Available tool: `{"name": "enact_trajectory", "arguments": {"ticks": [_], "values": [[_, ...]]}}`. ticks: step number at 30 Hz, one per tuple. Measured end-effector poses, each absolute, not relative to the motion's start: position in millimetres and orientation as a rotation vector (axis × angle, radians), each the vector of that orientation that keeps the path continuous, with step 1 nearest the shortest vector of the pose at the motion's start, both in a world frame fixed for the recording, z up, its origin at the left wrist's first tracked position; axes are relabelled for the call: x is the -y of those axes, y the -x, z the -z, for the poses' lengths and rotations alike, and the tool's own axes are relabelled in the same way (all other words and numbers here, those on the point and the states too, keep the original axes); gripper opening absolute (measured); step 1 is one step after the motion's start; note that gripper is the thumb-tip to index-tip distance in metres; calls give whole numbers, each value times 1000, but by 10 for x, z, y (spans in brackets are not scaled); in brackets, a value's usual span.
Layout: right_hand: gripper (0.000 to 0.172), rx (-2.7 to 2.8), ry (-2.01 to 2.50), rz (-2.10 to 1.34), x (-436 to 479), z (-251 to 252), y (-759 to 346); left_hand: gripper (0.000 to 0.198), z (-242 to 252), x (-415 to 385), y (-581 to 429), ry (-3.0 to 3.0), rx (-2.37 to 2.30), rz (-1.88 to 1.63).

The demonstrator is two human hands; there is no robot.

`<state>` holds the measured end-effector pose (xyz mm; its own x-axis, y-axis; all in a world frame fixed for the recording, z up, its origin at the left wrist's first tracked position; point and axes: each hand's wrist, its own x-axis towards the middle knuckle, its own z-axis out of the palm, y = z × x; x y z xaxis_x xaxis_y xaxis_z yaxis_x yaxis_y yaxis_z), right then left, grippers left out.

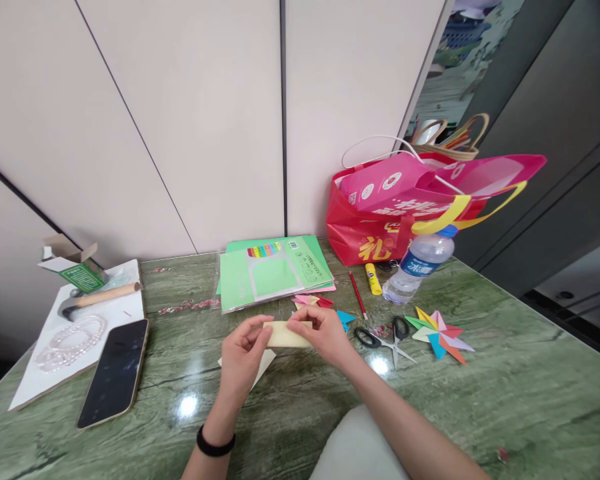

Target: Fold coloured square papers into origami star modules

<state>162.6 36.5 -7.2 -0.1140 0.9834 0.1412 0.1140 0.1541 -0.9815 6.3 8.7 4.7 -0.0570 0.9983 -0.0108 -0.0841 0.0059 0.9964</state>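
Observation:
Both hands pinch a folded strip of pale yellow paper (283, 335) just above the green marble table (505, 400). My left hand (243, 353), a black band on its wrist, grips the strip's left end. My right hand (320, 333) grips the right end with thumb and fingers closed. A second pale sheet (265, 363) lies flat on the table under my left hand.
A pack of green paper (273, 272), small folded pieces (313, 301), a red pencil (358, 295), a glue stick (373, 279), scissors (385, 340), a paper pinwheel (443, 335), a water bottle (420, 263), a red bag (380, 227). At left lie a phone (114, 372) and a white board (33, 387) with a hammer (100, 297) and beads (70, 343).

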Motion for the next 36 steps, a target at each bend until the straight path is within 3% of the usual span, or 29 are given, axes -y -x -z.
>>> {"name": "enact_trajectory", "arguments": {"ticks": [7, 24, 36], "values": [[14, 1399, 1106, -1138, -360, 58, -1627, 38, -35, -120, -88, -959, -1067, -1226], [16, 1390, 1101, -1041, -333, 53, -1604, 23, 30, -98, -162, -923, -1147, -1229], [18, 1421, 1095, -1139, -363, 46, -1659, 24, 15, -120, -92, -966, -1090, -1124]]}}
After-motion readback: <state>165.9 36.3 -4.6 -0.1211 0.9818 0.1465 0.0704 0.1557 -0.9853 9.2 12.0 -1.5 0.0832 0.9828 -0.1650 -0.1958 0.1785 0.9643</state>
